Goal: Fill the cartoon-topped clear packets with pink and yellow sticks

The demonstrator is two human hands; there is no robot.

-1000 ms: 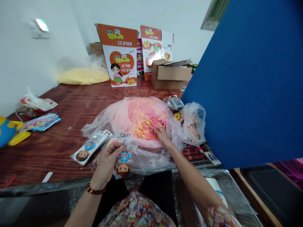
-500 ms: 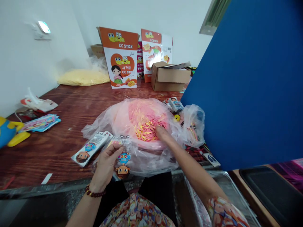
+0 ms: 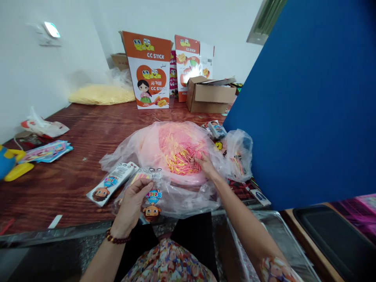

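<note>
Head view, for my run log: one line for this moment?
left hand: holds packet | right hand: in sticks | table

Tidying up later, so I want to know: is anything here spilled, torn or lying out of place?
Nothing looks spilled or damaged. The pink and yellow sticks stay heaped inside the clear bag, where the right hand reaches. The left hand holds a printed packet. Only a white paper scrap lies loose near the table edge.

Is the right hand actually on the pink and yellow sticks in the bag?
Touching. In the head view the right hand lies in the open plastic bag, fingertips buried in the pile of sticks with no gap showing.
</note>
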